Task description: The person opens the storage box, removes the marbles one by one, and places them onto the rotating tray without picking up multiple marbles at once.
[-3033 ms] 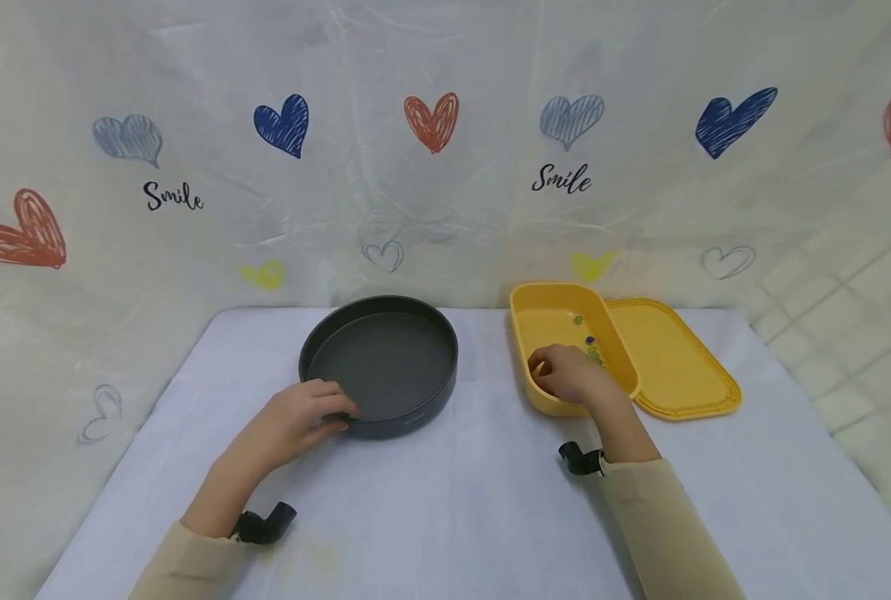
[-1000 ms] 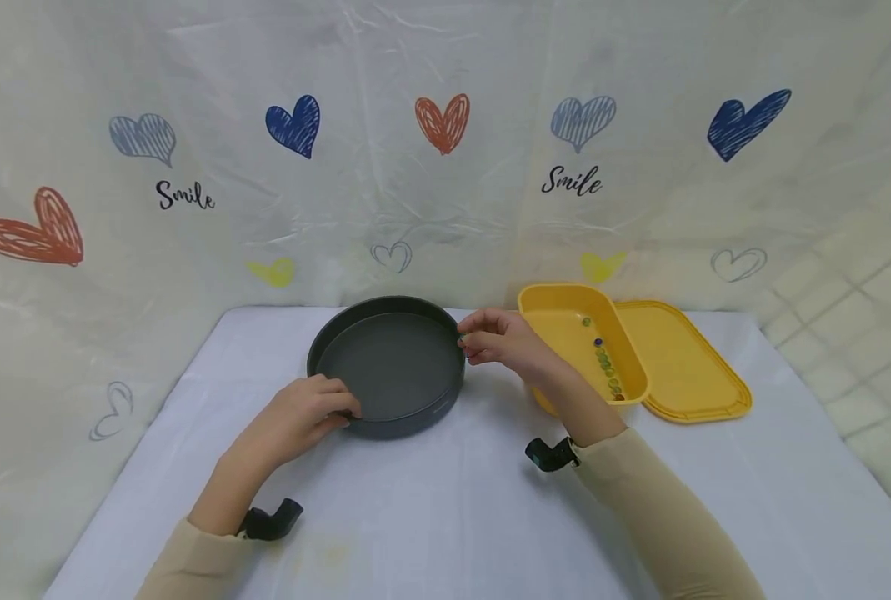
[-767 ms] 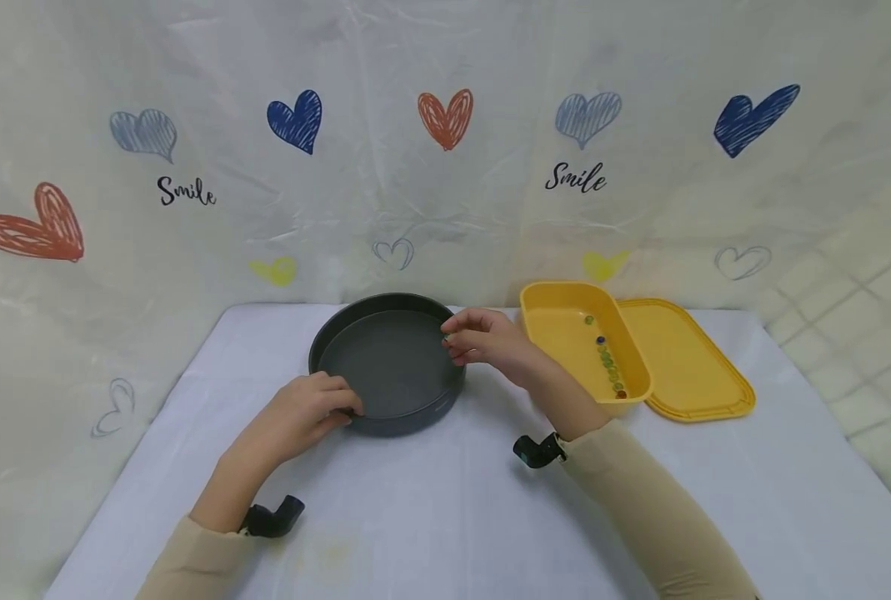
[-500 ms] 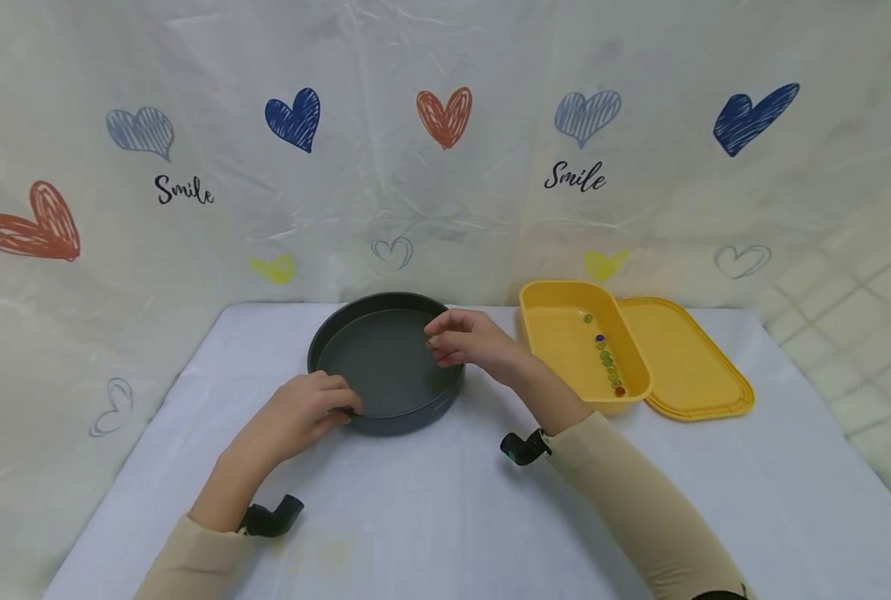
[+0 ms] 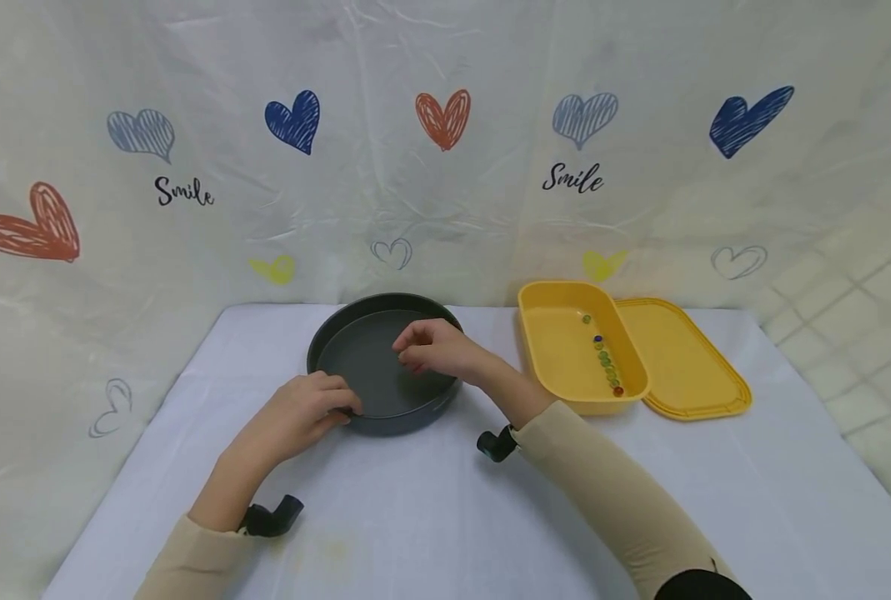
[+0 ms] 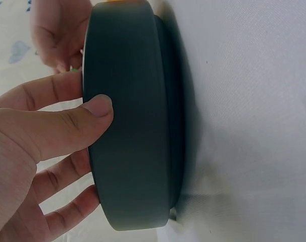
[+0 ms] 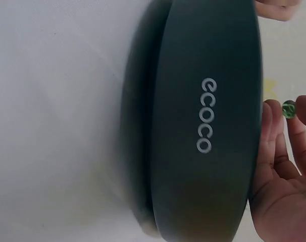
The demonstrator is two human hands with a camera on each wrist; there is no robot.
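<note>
Right hand [image 5: 433, 350] over dark round pan [image 5: 362, 379], grip pinching green marble [image 7: 289, 109] above pan floor. Left hand [image 5: 298, 414] grip clamps pan's near rim, thumb on outer wall. Pan on white surface [image 5: 445, 500].

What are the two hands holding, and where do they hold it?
The left hand grips the dark round pan by its near rim, thumb on the outer wall. The right hand pinches a small green marble between its fingertips, above the pan.
</note>
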